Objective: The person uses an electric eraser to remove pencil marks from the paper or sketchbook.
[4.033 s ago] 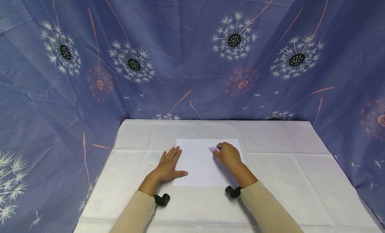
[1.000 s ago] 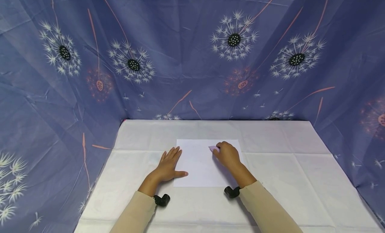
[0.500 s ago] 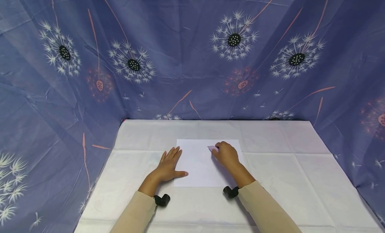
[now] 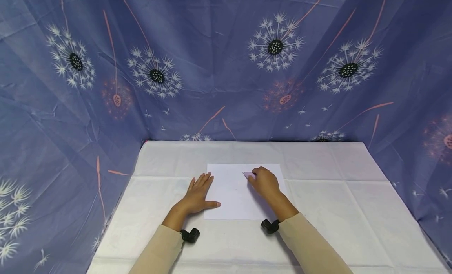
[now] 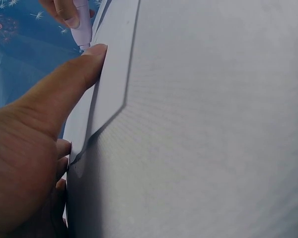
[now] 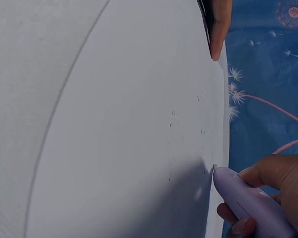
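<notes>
A white sheet of paper (image 4: 229, 191) lies on the cloth. My left hand (image 4: 197, 196) rests flat at the sheet's left side with the fingers spread, thumb on the paper. In my right hand (image 4: 265, 183) I grip a thick lilac pen-shaped tool (image 4: 249, 175), its narrow tip pointing left. The right wrist view shows the rounded lilac body (image 6: 253, 203) between thumb and fingers, with the small pale tip at the paper. Whether the tip touches cannot be told. Small dark marks (image 6: 174, 115) dot the paper there. In the left wrist view my thumb (image 5: 92, 62) lies along the sheet.
A creased white cloth (image 4: 335, 211) covers the table. Behind and beside it hangs a blue curtain (image 4: 219, 70) printed with dandelions. A black wrist camera (image 4: 190, 235) sits on my left wrist, another black camera (image 4: 270, 226) on my right.
My right hand has shifted slightly left with the lilac tool, its tip staying near the upper part of the sheet. The left hand and the paper have stayed in place.
</notes>
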{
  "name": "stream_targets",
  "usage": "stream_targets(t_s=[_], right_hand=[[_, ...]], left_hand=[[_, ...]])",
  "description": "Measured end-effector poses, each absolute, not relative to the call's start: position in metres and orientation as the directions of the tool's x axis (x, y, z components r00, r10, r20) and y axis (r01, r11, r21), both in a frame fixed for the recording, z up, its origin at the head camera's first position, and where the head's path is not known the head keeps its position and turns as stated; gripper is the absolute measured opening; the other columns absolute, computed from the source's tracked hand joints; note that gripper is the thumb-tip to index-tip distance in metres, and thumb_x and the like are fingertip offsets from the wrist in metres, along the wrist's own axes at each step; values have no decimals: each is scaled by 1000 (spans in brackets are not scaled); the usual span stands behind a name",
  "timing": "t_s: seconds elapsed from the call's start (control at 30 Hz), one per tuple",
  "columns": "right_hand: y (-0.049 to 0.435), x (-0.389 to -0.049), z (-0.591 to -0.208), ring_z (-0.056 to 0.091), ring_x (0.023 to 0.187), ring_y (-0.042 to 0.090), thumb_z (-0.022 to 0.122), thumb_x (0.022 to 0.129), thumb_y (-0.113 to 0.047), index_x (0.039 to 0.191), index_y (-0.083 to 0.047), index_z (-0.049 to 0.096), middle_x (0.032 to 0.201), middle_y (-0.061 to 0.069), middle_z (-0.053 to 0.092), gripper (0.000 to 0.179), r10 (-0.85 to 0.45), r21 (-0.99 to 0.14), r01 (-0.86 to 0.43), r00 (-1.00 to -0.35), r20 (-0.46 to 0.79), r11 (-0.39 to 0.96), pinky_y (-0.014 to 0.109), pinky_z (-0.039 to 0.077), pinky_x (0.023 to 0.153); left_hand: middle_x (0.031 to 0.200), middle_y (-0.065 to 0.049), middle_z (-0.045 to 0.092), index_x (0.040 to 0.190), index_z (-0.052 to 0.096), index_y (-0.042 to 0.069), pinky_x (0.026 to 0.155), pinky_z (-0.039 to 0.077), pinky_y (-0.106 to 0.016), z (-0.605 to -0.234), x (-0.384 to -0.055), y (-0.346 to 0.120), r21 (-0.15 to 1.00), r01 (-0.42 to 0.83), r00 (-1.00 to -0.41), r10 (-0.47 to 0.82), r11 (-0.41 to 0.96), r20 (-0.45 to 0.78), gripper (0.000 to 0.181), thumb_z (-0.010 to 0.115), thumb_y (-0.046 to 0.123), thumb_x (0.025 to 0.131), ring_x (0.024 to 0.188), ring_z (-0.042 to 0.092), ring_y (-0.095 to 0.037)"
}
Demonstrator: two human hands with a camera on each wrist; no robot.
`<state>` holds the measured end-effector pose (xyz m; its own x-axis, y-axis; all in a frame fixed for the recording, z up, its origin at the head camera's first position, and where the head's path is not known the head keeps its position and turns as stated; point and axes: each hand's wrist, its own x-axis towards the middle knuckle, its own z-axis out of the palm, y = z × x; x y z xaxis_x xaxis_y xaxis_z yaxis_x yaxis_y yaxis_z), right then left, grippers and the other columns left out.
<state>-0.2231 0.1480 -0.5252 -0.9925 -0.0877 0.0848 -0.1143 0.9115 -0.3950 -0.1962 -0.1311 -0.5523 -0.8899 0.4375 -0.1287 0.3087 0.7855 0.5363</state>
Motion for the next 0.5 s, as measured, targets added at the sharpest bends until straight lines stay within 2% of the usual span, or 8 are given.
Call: stream_targets(t_s=[0.17, 0.5], right_hand=[[150, -223, -524, 70, 93, 33, 69, 92, -25, 112, -3, 74, 104, 17, 73, 30, -62, -390, -92, -994, 89, 916, 48, 57, 78], [146, -223, -523, 70, 95, 35, 69, 93, -26, 114, -1, 73, 103, 19, 73, 32, -93, -384, -116, -993, 76, 916, 49, 57, 80]], left_hand=[[171, -10, 15, 161, 24, 6, 128, 0, -57, -552, -197, -131, 538, 311, -889, 440, 783, -127, 106, 76, 57, 84, 160, 7, -30], [171, -10, 14, 161, 23, 6, 128, -1, -57, -551, -196, -131, 538, 306, -888, 440, 786, -137, 106, 76, 56, 84, 160, 6, -31]])
